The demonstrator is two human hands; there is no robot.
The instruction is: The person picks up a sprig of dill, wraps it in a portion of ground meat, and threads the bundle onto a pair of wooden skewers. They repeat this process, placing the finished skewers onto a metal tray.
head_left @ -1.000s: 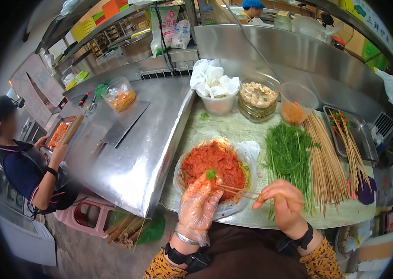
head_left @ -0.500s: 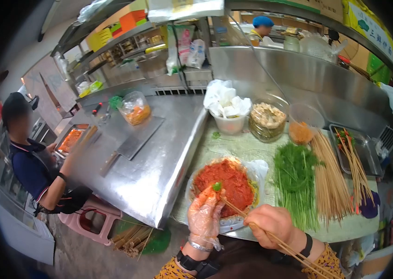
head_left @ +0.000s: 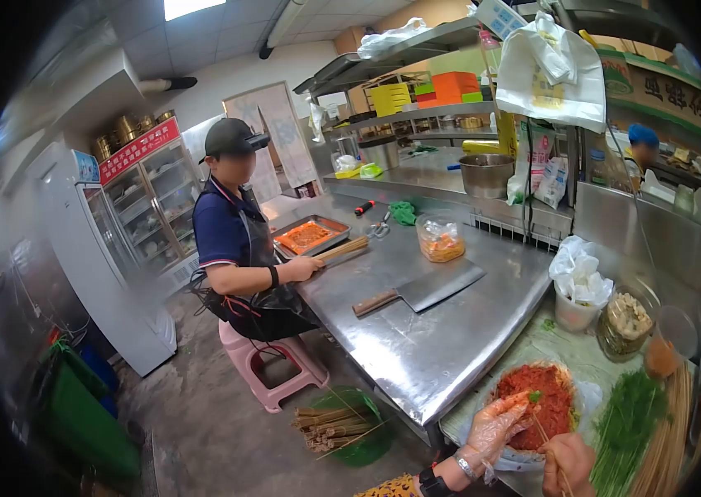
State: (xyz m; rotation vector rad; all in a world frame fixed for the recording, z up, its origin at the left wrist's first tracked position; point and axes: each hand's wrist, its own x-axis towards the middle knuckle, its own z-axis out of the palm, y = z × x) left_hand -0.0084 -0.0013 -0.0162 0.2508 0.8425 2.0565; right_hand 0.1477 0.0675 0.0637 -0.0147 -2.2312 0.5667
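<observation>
My left hand (head_left: pixel 495 431), in a clear plastic glove smeared red, is closed on a small piece of food with a green end (head_left: pixel 535 397). It is over a bowl (head_left: pixel 504 451) of red minced or marinated meat (head_left: pixel 529 381). My bare right hand (head_left: pixel 572 464) grips thin bamboo skewers (head_left: pixel 542 431), their upper ends pointing at my left fingertips. Whether a tip has pierced the food is too small to tell. To the right lie a bunch of green herbs (head_left: pixel 630 427) and a pile of bamboo skewers (head_left: pixel 672 414).
A cleaver (head_left: pixel 429 290) lies on the steel table (head_left: pixel 367 286). Opposite, a seated person (head_left: pixel 234 228) has a hand on skewers by a tray (head_left: pixel 317 248) of red food. Tubs and a jar (head_left: pixel 626 325) line the back. A green basket of skewers (head_left: pixel 359 451) sits on the floor.
The view has swung left and up, so my hands and the bowl now appear at lower right. Both hands keep their hold over the bowl. The seated person's hand is lower, at the table edge.
</observation>
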